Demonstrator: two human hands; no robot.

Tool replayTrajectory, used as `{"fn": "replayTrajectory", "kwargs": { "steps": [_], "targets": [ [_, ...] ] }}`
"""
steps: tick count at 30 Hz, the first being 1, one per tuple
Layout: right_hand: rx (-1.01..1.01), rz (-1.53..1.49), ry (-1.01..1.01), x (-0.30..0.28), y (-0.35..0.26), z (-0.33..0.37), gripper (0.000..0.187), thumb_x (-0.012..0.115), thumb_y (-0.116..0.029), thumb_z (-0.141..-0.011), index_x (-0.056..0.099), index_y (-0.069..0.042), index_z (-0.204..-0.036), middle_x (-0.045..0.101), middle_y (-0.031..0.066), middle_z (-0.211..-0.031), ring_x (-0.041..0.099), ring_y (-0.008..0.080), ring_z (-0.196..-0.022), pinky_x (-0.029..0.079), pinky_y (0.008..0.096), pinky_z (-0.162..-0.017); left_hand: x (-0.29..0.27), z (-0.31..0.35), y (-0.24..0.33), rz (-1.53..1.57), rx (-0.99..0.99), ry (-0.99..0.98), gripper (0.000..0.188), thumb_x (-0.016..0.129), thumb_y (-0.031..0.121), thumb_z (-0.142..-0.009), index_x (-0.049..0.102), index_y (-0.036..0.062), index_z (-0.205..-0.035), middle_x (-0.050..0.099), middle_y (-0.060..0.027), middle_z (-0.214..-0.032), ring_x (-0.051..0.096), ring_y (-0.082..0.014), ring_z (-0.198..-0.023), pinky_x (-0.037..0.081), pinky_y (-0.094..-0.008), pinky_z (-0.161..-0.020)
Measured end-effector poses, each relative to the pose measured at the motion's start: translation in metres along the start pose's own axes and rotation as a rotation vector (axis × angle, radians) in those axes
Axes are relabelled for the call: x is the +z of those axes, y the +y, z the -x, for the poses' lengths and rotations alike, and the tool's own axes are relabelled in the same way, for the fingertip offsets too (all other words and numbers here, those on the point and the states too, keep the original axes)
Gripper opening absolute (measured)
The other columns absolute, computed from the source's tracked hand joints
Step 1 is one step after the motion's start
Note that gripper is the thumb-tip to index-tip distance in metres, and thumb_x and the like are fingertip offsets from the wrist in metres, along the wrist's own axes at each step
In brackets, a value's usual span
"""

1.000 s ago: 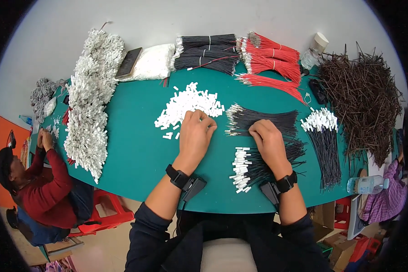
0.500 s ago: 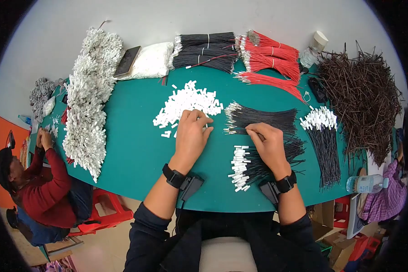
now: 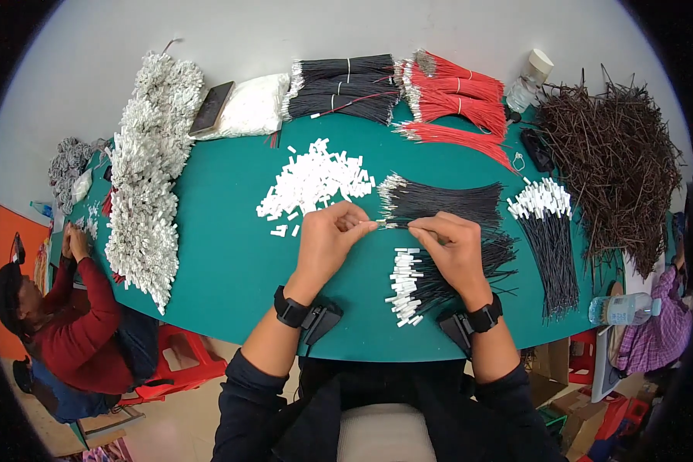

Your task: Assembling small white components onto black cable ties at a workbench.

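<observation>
My left hand (image 3: 331,240) is closed in a pinch beside the loose pile of white connector housings (image 3: 316,181); what its fingertips hold is too small to make out. Facing it, my right hand (image 3: 456,245) pinches a black wire (image 3: 400,225), whose tip points at the left fingertips. Just beyond both hands lies a bundle of black wires (image 3: 454,200) with bare metal terminals at the left end. Below my right hand is a stack of black wires with white housings (image 3: 406,289) on their ends, partly covered by that hand.
White-tipped black wires (image 3: 545,246) lie at the right, near a brown wire heap (image 3: 612,169) and a bottle (image 3: 624,310). Red bundles (image 3: 462,104), black bundles (image 3: 346,88) and a white bag (image 3: 254,108) line the back. A white heap (image 3: 150,185) and a person (image 3: 77,327) are at left.
My left hand has moved right, away from the housing pile, so its fingertips meet the wire end. My right hand has shifted slightly left with the wire.
</observation>
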State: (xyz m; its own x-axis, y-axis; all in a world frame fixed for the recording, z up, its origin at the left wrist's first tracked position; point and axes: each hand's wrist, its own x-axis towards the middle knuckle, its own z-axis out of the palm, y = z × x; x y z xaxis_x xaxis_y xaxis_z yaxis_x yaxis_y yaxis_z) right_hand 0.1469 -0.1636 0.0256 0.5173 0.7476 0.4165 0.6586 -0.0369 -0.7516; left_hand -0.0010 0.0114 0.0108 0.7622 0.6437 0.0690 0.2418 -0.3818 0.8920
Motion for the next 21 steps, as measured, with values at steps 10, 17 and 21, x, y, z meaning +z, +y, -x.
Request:
{"fn": "replayTrajectory", "kwargs": {
  "steps": [10, 17, 21],
  "targets": [
    [-0.040, -0.036, 0.030, -0.001, -0.009, 0.001, 0.011, 0.078, 0.001, -0.081, 0.076, -0.002, -0.091, 0.064, 0.0077, -0.072, 0.058, 0.0165, -0.059, 0.041, 0.0300, -0.051, 0.009, 0.003, -0.004, 0.580, -0.173, -0.179, 0.017, 0.075, 0.013, -0.094, 0.078, -0.0021, -0.100, 0.068, -0.0017, -0.074, 0.058, -0.0064, -0.064, 0.045, -0.0210, -0.059],
    [-0.052, -0.100, 0.067, 0.000, -0.011, 0.001, 0.014, 0.077, 0.005, -0.079, 0.076, 0.000, -0.092, 0.056, 0.0030, -0.067, 0.043, 0.0097, -0.055, 0.032, 0.0274, -0.051, 0.004, 0.003, 0.001, 0.584, -0.228, -0.223, 0.021, 0.070, 0.014, -0.098, 0.077, -0.0041, -0.104, 0.062, 0.0006, -0.072, 0.051, -0.0062, -0.065, 0.042, -0.0219, -0.060],
    [-0.051, -0.106, 0.070, 0.001, -0.011, 0.002, 0.015, 0.077, 0.005, -0.079, 0.076, 0.000, -0.093, 0.056, 0.0032, -0.067, 0.043, 0.0096, -0.055, 0.032, 0.0273, -0.051, 0.004, 0.004, 0.003, 0.589, -0.219, -0.248, 0.023, 0.067, 0.014, -0.100, 0.076, -0.0045, -0.109, 0.060, 0.0016, -0.074, 0.050, -0.0066, -0.068, 0.041, -0.0224, -0.063]
  ]
}}
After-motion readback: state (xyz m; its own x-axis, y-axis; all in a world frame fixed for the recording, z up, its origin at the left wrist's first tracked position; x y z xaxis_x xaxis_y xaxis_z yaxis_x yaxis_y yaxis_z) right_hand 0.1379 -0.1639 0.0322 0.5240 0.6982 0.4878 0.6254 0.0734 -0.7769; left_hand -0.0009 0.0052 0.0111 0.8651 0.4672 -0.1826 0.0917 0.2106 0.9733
